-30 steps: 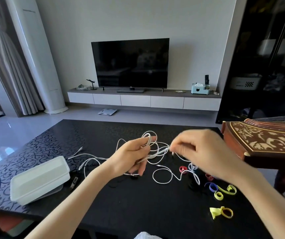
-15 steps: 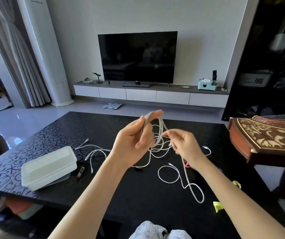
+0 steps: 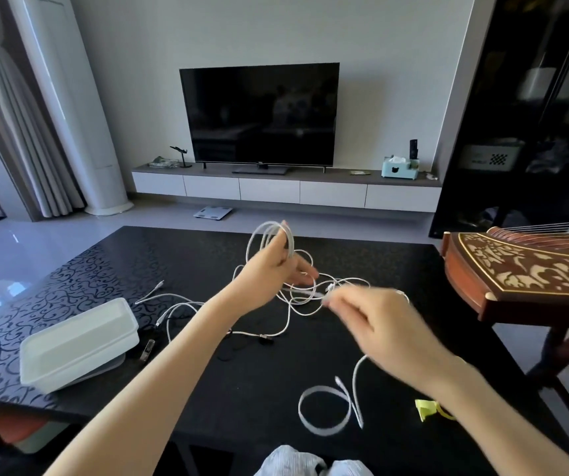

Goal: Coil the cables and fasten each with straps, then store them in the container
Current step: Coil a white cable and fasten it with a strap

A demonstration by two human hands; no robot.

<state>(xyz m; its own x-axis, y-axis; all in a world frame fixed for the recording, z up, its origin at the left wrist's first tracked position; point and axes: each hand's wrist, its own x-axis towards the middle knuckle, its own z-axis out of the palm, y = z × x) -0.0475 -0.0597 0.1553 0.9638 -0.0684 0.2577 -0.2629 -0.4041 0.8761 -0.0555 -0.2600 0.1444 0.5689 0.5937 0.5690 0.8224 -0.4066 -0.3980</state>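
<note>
My left hand [image 3: 272, 269] is raised above the black table [image 3: 104, 269] and grips a few loops of a white cable [image 3: 269, 231]. My right hand [image 3: 376, 321], blurred by motion, pinches the same cable lower down to the right. The cable's tail [image 3: 324, 407] dangles in a loop below my right hand. More white cables [image 3: 180, 304] lie tangled on the table under both hands. A white plastic container [image 3: 80, 341] rests on its lid at the left. A yellow strap [image 3: 429, 408] shows beside my right forearm.
A carved wooden zither [image 3: 523, 269] on a stand juts over the table's right side. A small dark connector [image 3: 147, 350] lies next to the container. Beyond the table are a television [image 3: 259, 115], a low white cabinet and a dark cabinet at right.
My right hand has swung down and to the right, drawing the cable out from the coil. My left hand keeps the loops raised. The camera has tilted, hiding most straps behind my right arm.
</note>
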